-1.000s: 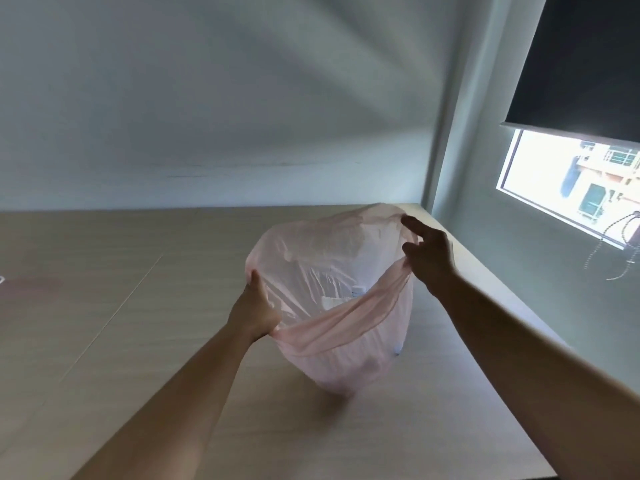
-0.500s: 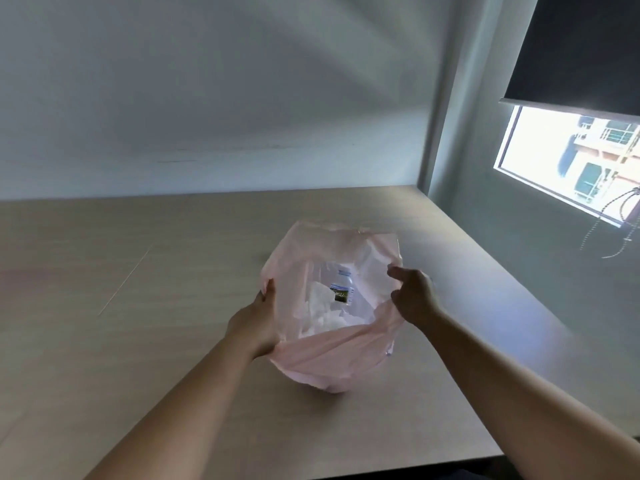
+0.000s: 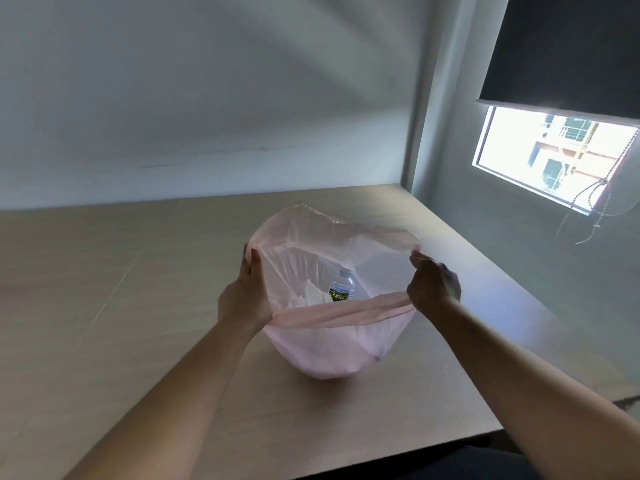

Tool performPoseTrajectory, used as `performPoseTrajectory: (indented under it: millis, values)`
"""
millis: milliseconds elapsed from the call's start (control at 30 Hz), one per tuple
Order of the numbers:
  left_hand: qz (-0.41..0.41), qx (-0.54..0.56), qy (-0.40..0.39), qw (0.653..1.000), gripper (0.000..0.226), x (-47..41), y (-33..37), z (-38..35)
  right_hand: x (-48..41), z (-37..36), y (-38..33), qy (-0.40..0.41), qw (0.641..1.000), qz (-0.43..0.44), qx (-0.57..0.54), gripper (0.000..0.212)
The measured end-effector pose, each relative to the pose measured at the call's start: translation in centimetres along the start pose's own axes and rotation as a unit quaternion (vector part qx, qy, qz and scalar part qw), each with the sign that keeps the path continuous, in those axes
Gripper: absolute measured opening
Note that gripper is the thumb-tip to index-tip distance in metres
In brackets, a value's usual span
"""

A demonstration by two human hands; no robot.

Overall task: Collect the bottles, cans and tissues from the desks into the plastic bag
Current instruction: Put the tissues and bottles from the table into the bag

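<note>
Likely late stage: left hand (image 3: 247, 299) and right hand (image 3: 433, 289) pinch the thin pink plastic bag (image 3: 329, 348) rim open toward the pale wooden desk (image 3: 138, 341) right edge, with a clear green-labelled plastic bottle (image 3: 343, 289) and white crumpled tissues (image 3: 308, 296) inside, cans unseen.

Bottle (image 3: 341, 289) in bag (image 3: 332, 351) on desk (image 3: 138, 341)

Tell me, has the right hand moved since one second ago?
Yes. The right hand has moved down and toward the person, away from the desk's far right corner, still pinching the plastic bag's rim.
</note>
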State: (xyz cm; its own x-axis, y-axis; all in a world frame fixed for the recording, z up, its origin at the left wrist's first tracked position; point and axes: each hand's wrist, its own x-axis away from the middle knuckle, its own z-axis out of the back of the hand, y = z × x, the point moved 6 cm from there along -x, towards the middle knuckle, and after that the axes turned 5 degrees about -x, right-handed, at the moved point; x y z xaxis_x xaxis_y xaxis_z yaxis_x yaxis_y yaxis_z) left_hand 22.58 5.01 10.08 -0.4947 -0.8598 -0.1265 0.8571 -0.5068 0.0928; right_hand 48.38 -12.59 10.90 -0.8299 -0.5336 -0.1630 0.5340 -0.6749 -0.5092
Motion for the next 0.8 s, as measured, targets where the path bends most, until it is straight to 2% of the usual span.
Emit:
performPoseTrajectory:
  millis: [67,167,233,300,400,600,800]
  values:
    - [-0.029,-0.010,-0.019,0.999,0.090,0.2,0.0,-1.0,1.0,-0.3,0.0,0.000,1.000,-0.014,0.021,0.074]
    - [-0.084,-0.026,-0.120,0.989,0.094,1.2,-0.2,-5.0,3.0,-1.7,0.9,-0.021,0.998,-0.047,0.037,0.061]
    - [-0.101,-0.031,-0.171,0.980,0.099,2.1,-0.4,-7.3,4.5,-2.9,1.4,-0.039,0.997,-0.048,0.053,0.053]
    - [-0.104,-0.021,-0.191,0.976,0.099,2.7,-0.7,-8.6,5.8,-3.7,1.8,-0.059,0.994,-0.050,0.075,0.050]
    - [-0.089,0.004,-0.165,0.982,0.093,3.1,-1.2,-8.3,6.9,-3.9,2.3,-0.067,0.992,-0.059,0.084,0.048]
    - [-0.048,0.016,-0.133,0.990,0.084,5.2,-1.2,-5.4,7.3,-3.5,2.4,-0.090,0.995,-0.037,0.024,0.047]
    - [-0.050,0.024,-0.084,0.995,0.076,8.7,-0.2,-2.5,8.2,-1.6,2.3,-0.054,0.998,0.013,-0.008,0.041]
